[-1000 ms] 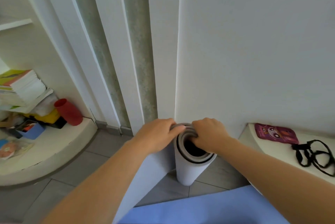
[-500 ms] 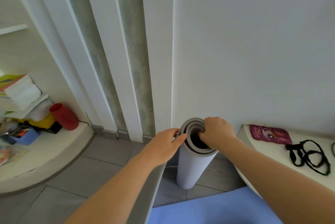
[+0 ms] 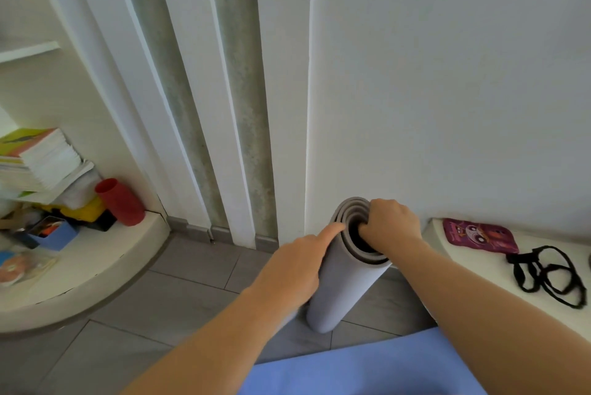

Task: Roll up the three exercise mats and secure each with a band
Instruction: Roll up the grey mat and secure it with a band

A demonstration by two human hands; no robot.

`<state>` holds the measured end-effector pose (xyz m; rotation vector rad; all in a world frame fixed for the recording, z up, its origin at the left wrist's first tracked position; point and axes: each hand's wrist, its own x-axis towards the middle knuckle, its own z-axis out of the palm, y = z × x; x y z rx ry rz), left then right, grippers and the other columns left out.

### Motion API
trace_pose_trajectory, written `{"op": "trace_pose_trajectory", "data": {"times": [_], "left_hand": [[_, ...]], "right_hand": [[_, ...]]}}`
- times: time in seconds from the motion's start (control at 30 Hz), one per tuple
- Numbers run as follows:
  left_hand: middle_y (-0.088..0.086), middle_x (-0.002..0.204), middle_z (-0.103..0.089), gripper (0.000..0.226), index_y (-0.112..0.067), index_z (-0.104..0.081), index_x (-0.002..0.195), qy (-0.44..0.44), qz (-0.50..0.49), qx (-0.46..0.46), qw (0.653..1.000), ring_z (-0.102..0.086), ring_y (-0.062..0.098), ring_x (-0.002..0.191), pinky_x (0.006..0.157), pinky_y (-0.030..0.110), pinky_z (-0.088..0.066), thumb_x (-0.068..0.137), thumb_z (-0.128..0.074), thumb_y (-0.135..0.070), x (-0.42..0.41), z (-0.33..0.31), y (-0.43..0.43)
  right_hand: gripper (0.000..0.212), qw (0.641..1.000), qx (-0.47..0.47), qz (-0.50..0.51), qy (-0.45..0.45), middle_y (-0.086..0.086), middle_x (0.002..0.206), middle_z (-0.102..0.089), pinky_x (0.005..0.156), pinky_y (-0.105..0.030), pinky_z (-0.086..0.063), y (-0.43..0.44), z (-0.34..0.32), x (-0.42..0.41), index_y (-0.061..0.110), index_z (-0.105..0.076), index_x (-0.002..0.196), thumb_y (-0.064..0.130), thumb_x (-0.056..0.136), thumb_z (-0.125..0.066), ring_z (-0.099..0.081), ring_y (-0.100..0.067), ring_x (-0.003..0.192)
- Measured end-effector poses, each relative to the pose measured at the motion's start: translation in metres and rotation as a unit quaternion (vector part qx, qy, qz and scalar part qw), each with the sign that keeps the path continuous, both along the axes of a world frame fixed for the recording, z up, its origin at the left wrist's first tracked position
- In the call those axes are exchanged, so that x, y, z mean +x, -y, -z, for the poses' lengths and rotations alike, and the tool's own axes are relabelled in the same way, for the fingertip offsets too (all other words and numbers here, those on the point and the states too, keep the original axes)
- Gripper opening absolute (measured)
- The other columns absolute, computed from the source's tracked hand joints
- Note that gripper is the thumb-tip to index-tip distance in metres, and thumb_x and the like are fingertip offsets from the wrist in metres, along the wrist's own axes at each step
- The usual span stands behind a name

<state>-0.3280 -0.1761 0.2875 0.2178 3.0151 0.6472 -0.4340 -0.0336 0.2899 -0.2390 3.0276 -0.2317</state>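
- The fingers (image 3: 367,230) of the right hand (image 3: 388,225) curl into the grey mat (image 3: 345,286), tips hidden.
- Whether the left hand (image 3: 287,270) holds that mat cannot be told.
- The blue mat (image 3: 367,369) is cut off by the bottom edge.

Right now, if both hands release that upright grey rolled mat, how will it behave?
Likely tips: the grey rolled mat stands on end, tall and narrow, on tile. Probably unrolls too: nothing binds it, and the right hand grips its inner coils.

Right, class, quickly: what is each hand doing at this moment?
Left hand: open, pressing against the rolled grey mat.
Right hand: closed, gripping the mat's top edge.
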Motion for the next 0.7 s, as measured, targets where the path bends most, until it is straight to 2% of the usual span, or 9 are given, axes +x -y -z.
{"op": "trace_pose_trajectory", "data": {"times": [0.1, 0.23, 0.33, 0.37, 0.43, 0.5, 0.57, 0.63, 0.7], "left_hand": [[0.001, 0.093, -0.044, 0.076, -0.045, -0.006, 0.148, 0.002, 0.011, -0.046, 0.999, -0.039, 0.013, 0.065, 0.062, 0.023, -0.032, 0.094, -0.034, 0.001, -0.001, 0.004, 0.001], [0.005, 0.120, -0.054, 0.066, -0.037, -0.024, 0.147, -0.010, 0.005, -0.048, 0.999, -0.055, 0.019, 0.090, 0.074, 0.025, -0.043, 0.094, -0.035, 0.001, -0.004, 0.004, 0.019], [0.003, 0.121, -0.058, 0.061, -0.033, -0.033, 0.143, -0.037, -0.007, -0.037, 0.999, -0.058, 0.021, 0.095, 0.076, 0.024, -0.043, 0.093, -0.038, 0.001, -0.005, 0.006, 0.025], [0.002, 0.120, -0.059, 0.059, -0.033, -0.036, 0.142, -0.048, -0.006, -0.035, 0.998, -0.058, 0.020, 0.093, 0.074, 0.023, -0.042, 0.093, -0.038, 0.000, -0.006, 0.007, 0.026], [0.000, 0.122, -0.059, 0.057, -0.033, -0.039, 0.140, -0.068, 0.011, -0.033, 0.997, -0.059, 0.021, 0.095, 0.073, 0.023, -0.041, 0.093, -0.038, 0.000, -0.008, 0.009, 0.025], [-0.001, 0.125, -0.059, 0.055, -0.033, -0.040, 0.139, -0.075, 0.042, -0.036, 0.996, -0.060, 0.022, 0.097, 0.075, 0.025, -0.042, 0.094, -0.038, -0.001, -0.009, 0.012, 0.024], [-0.003, 0.128, -0.058, 0.054, -0.034, -0.039, 0.139, -0.070, 0.080, -0.058, 0.993, -0.061, 0.024, 0.094, 0.074, 0.029, -0.045, 0.095, -0.038, -0.003, -0.011, 0.013, 0.026], [-0.005, 0.131, -0.055, 0.054, -0.034, -0.041, 0.139, -0.064, 0.110, -0.079, 0.989, -0.061, 0.025, 0.089, 0.071, 0.031, -0.046, 0.095, -0.040, -0.003, -0.013, 0.012, 0.028], [-0.005, 0.132, -0.051, 0.053, -0.033, -0.040, 0.139, -0.066, 0.120, -0.081, 0.987, -0.060, 0.024, 0.086, 0.068, 0.029, -0.044, 0.095, -0.041, -0.003, -0.016, 0.013, 0.028]], "right_hand": [[0.009, 1.000, -0.005, -0.001, 0.005, -0.001, 0.071, -0.047, 0.055, -0.025, -0.037, 0.010, 0.002, 0.002, 0.012, -0.049, 0.083, 0.020, 0.086, -0.052, -0.050, -0.020, 0.070], [0.013, 1.000, -0.018, 0.005, 0.017, 0.000, 0.065, -0.046, 0.045, -0.022, -0.032, 0.019, 0.002, 0.004, 0.013, -0.046, 0.074, 0.017, 0.085, -0.052, -0.042, -0.013, 0.054], [0.013, 0.998, -0.038, 0.017, 0.036, 0.000, 0.069, -0.047, 0.048, -0.024, -0.036, 0.019, 0.000, 0.002, 0.012, -0.051, 0.095, 0.019, 0.084, -0.054, -0.046, -0.016, 0.060], [0.029, 0.998, -0.041, 0.020, 0.037, -0.002, 0.077, -0.050, 0.052, -0.027, -0.038, 0.018, 0.001, 0.002, 0.012, -0.047, 0.111, 0.021, 0.084, -0.054, -0.050, -0.019, 0.067], [0.066, 0.999, -0.031, -0.013, 0.018, -0.007, 0.113, -0.052, 0.063, -0.031, -0.044, 0.012, 0.004, 0.003, 0.019, -0.022, 0.141, 0.024, 0.084, -0.056, -0.057, -0.026, 0.088], [0.082, 0.992, 0.001, -0.126, -0.028, -0.004, 0.146, -0.031, 0.089, -0.035, -0.046, 0.006, 0.007, 0.008, 0.028, -0.006, 0.149, 0.026, 0.084, -0.057, -0.047, -0.027, 0.120], [0.068, 0.956, 0.049, -0.282, -0.066, 0.002, 0.149, -0.031, 0.104, -0.033, -0.035, 0.002, 0.005, 0.011, 0.028, -0.022, 0.147, 0.029, 0.087, -0.055, -0.036, -0.022, 0.133], [0.040, 0.920, 0.101, -0.371, -0.081, 0.003, 0.125, -0.053, 0.089, -0.029, -0.040, 0.000, 0.000, 0.009, 0.023, -0.045, 0.127, 0.031, 0.088, -0.052, -0.051, -0.020, 0.114], [0.027, 0.916, 0.140, -0.368, -0.081, 0.002, 0.103, -0.059, 0.072, -0.030, -0.042, 0.003, -0.007, 0.007, 0.019, -0.048, 0.108, 0.035, 0.086, -0.053, -0.058, -0.021, 0.091]]}}
